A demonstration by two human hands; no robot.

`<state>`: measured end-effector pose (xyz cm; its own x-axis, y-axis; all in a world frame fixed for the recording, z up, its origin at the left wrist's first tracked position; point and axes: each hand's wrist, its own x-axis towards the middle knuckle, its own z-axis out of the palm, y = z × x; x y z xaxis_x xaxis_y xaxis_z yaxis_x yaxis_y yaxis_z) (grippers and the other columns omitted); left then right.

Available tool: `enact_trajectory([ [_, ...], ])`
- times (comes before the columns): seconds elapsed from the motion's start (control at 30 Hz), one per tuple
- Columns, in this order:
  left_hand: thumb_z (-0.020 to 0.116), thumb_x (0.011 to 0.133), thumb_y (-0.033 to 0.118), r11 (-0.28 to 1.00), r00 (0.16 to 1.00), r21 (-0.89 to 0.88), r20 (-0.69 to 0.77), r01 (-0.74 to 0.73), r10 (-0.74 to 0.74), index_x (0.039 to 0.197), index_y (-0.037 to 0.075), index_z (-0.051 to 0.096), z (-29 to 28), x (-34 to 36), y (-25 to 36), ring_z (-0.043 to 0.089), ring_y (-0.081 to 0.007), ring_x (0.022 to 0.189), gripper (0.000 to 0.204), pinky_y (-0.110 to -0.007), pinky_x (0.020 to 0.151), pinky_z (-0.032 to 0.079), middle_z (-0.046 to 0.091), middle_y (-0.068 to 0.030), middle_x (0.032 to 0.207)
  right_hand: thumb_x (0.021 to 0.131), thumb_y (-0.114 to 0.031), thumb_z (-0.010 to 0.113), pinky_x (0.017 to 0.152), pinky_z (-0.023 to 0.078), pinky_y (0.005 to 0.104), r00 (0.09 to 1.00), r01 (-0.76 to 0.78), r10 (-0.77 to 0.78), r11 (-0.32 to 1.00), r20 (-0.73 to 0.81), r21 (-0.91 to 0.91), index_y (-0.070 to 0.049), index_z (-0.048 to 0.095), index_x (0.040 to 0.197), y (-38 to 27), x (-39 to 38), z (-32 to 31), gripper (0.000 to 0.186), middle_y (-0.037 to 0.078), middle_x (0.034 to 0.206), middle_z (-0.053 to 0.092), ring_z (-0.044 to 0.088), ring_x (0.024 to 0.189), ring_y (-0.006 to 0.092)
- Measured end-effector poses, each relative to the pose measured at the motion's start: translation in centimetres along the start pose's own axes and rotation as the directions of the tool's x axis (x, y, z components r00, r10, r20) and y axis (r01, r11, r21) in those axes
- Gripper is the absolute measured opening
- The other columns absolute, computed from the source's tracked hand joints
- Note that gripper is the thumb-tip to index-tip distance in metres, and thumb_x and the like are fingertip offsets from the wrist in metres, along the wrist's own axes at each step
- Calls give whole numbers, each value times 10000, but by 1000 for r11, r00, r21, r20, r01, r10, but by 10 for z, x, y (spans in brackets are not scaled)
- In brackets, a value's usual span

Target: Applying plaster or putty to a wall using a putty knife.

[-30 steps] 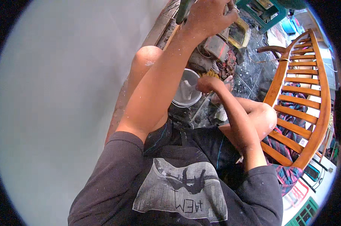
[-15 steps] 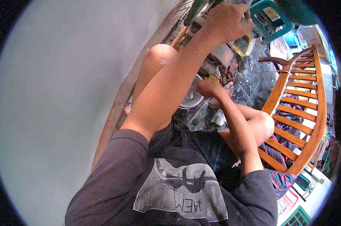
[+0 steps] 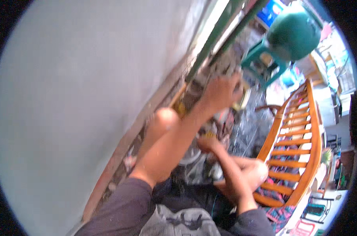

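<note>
My left hand (image 3: 222,93) is stretched out ahead with its fingers curled. Motion blur and the back of the hand hide whatever they may hold. Closer to my body, my right hand (image 3: 208,144) is closed beside a pale round bucket (image 3: 191,157). What it grips, if anything, is out of sight. The bucket stands on the floor between my bent legs, partly covered by my left forearm. Just past my right hand lies a crumpled reddish-brown cloth (image 3: 225,128).
A grey wall (image 3: 80,98) runs along my left. On my right stands a slatted wooden bench (image 3: 290,159). A green plastic stool (image 3: 267,65) and a large green rounded object (image 3: 294,33) are ahead, near dark green posts (image 3: 214,41). The dark floor (image 3: 247,128) has white splashes.
The view has tilted up, showing more of the green posts and the rounded object. My left hand sits lower in the picture, still extended; my right hand stays near the bucket.
</note>
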<state>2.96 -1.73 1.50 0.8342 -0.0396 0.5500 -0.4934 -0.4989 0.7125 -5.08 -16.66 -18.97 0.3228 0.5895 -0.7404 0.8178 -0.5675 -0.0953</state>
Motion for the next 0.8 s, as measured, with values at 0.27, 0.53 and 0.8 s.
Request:
enact_trajectory([
  [0.27, 578, 867, 225, 991, 995, -116, 75, -64, 73, 940, 70, 521, 8, -6, 38, 622, -393, 691, 181, -492, 605, 483, 602, -190, 676, 818, -167, 536, 601, 543, 454, 964, -96, 104, 994, -243, 47, -36, 656, 921, 5, -42, 0, 205, 162, 819, 696, 691, 733, 324],
  [0.53, 538, 915, 236, 996, 988, -64, 139, -57, 65, 942, 68, 512, 13, -16, 31, 631, -390, 715, 172, -496, 605, 487, 616, -178, 696, 857, -190, 524, 640, 540, 462, 881, -70, 97, 995, -463, 76, -68, 625, 1055, -5, -35, -3, 254, 172, 882, 690, 677, 784, 348],
  [0.8, 535, 926, 293, 997, 996, -77, 92, 23, -16, 900, 50, 529, 11, -9, 32, 636, -381, 724, 244, -492, 608, 491, 622, -185, 716, 855, -191, 521, 734, 532, 452, 950, 172, -126, 975, -284, 143, -30, 643, 1008, 72, 4, 83, 253, 202, 964, 675, 663, 880, 365],
])
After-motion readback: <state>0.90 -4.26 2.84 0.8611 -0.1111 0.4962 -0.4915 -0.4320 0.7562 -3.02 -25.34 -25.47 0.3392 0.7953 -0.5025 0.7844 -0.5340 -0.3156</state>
